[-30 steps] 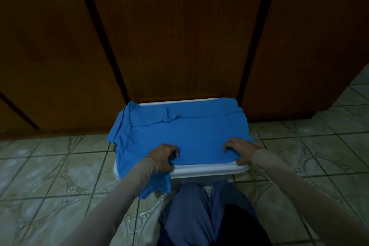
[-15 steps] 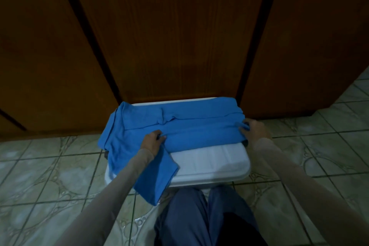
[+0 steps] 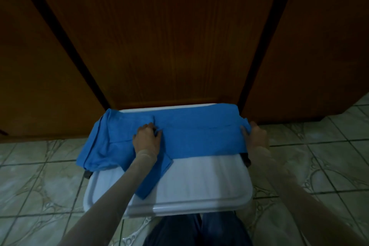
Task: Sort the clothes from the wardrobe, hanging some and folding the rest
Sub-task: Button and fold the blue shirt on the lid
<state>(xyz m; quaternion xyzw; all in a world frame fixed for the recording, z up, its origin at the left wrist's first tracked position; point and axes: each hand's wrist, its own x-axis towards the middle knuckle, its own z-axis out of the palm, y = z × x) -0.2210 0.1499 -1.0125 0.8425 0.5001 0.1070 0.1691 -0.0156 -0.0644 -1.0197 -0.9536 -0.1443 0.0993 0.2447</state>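
Note:
A blue shirt (image 3: 199, 136) lies across the far half of a white plastic lid (image 3: 199, 181), folded back on itself. Its left part hangs over the lid's left edge, and a flap trails toward me under my left forearm. My left hand (image 3: 147, 140) lies on the shirt left of centre and pinches the folded edge between thumb and fingers. My right hand (image 3: 254, 136) grips the shirt's right end at the lid's right edge.
The lid sits on a container on a green patterned tile floor (image 3: 319, 162), right in front of closed brown wooden wardrobe doors (image 3: 169, 46). My knees in dark blue trousers (image 3: 195, 231) are just under the lid's near edge.
Both hands carried the shirt's near hem away from me and laid it over the far half. The near half of the white lid is now uncovered.

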